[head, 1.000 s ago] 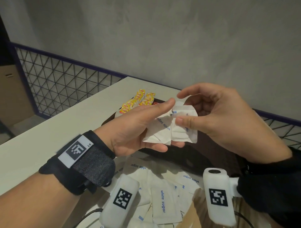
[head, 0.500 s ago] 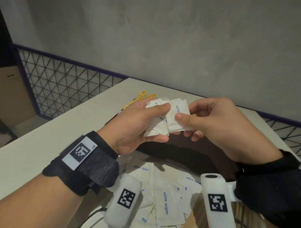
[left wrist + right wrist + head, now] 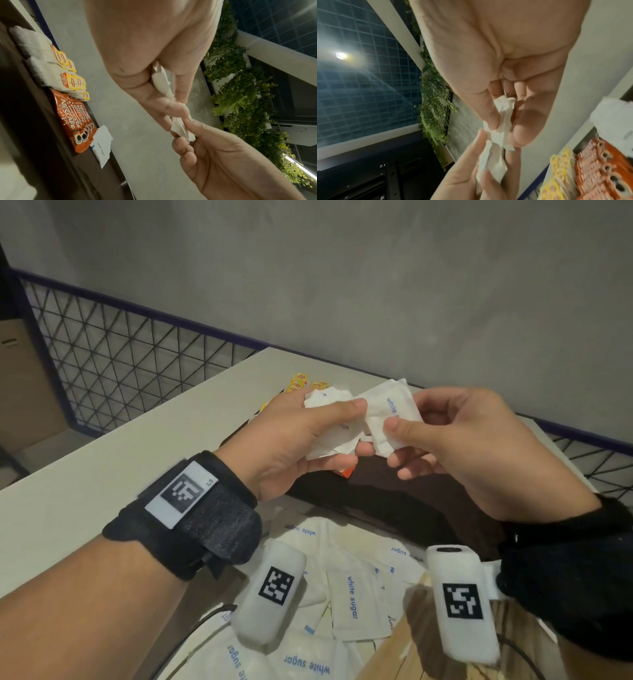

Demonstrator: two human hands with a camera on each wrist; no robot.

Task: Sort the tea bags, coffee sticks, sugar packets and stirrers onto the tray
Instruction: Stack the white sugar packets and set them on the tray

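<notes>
Both hands up over the tray: left hand clamps a small bunch of sugar packets thumb over fingers, right hand pinches one packet by its lower edge. Packets are light, soft paper, crumple easily, so grip flat across the face, not a corner. Tea bags and coffee sticks fill the tray's far part; free room looks nearer, though partly hidden. More packets loose on the table below
</notes>
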